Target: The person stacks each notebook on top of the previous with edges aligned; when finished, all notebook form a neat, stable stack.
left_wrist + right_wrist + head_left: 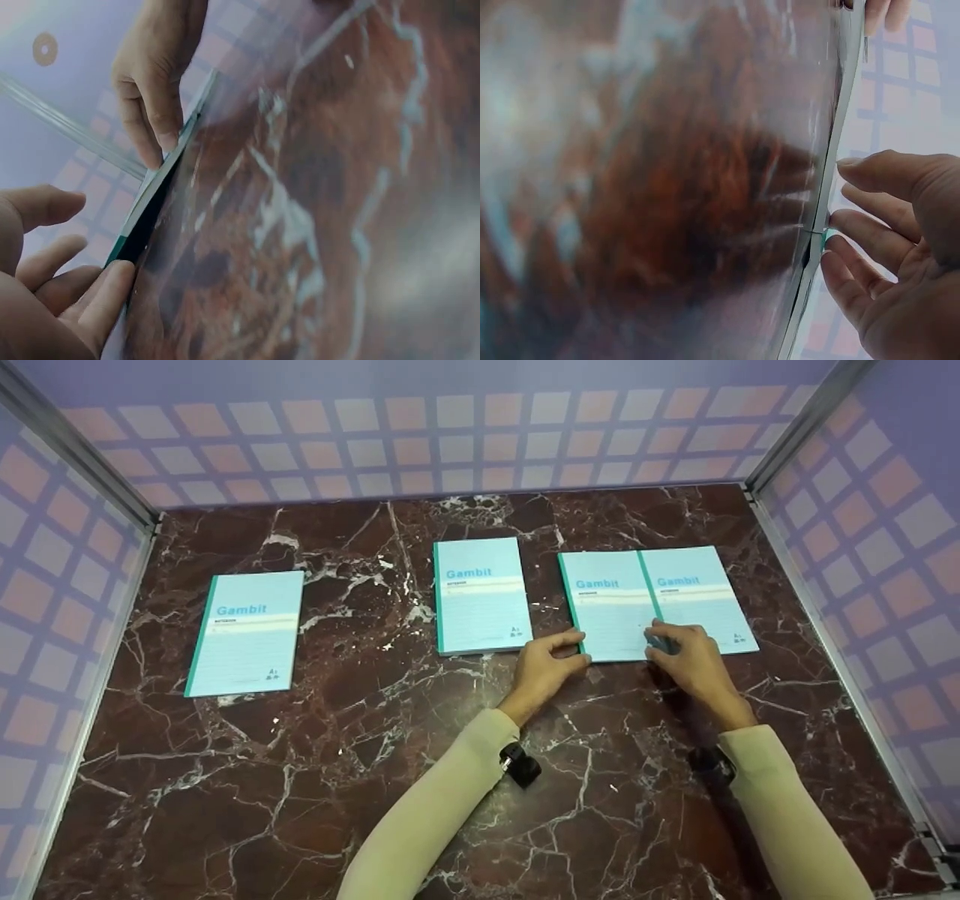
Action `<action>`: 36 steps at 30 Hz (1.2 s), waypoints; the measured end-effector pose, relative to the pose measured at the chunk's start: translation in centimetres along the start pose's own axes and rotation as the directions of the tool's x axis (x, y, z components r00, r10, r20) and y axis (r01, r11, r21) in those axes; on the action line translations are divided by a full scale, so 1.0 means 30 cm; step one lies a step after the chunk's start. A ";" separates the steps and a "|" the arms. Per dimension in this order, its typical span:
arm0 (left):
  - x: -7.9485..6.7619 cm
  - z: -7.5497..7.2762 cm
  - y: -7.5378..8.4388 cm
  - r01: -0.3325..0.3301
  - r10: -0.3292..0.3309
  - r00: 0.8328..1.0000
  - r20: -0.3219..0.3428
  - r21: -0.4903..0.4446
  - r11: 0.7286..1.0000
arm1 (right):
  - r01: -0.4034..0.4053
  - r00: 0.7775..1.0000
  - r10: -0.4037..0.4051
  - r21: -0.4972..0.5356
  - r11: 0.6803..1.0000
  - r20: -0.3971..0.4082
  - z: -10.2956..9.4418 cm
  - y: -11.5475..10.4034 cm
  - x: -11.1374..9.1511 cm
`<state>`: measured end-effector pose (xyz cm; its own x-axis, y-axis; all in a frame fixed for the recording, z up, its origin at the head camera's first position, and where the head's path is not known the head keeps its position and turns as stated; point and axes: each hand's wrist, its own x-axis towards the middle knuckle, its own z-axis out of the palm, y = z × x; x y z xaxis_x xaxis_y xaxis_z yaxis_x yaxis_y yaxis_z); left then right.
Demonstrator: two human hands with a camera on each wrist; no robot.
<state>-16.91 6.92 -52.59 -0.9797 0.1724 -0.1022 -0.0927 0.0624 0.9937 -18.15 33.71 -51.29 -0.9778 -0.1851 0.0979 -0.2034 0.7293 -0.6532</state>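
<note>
Two light-blue Gambit notebooks lie side by side on the right, the left one (611, 622) meeting the green spine of the right one (705, 604). My left hand (547, 667) is at the left notebook's lower-left corner, fingertips at its green spine and thumb spread apart. Over the seam between the pair, my right hand (694, 664) touches the covers near their lower edge with loosely bent fingers. In the right wrist view, the thumb (862, 171) and fingertips rest on the covers, pinching nothing. The left wrist view has the left fingers (109, 300) against the spine end.
Another Gambit notebook (484, 607) lies just left of the pair, close to my left hand. A fourth similar one (246, 641) lies far left, slightly tilted. The dark red marble-patterned table (337, 795) is bounded by checkered walls (480, 442) at the back and sides.
</note>
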 end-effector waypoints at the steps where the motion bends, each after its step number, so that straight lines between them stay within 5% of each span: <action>1: 0.000 0.002 -0.001 0.004 -0.005 1.000 -0.006 -0.045 0.999 | 0.001 1.000 -0.001 0.006 1.000 -0.003 0.001 -0.001 -0.001; 5: -0.001 0.011 -0.002 0.058 -0.068 0.997 -0.031 -0.240 0.969 | 0.006 1.000 -0.005 0.028 1.000 -0.011 0.006 -0.005 -0.003; 9: -0.002 0.022 -0.008 0.093 -0.113 0.993 -0.041 -0.336 0.937 | 0.004 1.000 -0.004 0.036 0.999 -0.006 0.011 -0.010 -0.009; 19: -0.015 0.045 0.005 -0.004 -0.014 0.995 -0.095 -0.183 0.983 | -0.003 1.000 0.003 0.055 0.998 0.009 0.019 -0.020 -0.017; 24: -0.016 0.042 0.009 0.009 -0.030 0.995 -0.095 -0.210 0.978 | -0.039 0.999 0.039 0.051 0.998 -0.002 0.021 -0.019 -0.025; 36: -0.001 0.006 0.065 0.097 -0.166 0.982 -0.089 -0.515 0.851 | -0.141 0.989 0.146 0.150 0.979 -0.025 0.025 -0.033 -0.042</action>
<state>-17.02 7.20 -50.65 -0.9626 0.0712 -0.2613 -0.2656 -0.4367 0.8595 -16.67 32.73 -51.32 -0.9980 -0.0604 0.0199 -0.0541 0.6406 -0.7660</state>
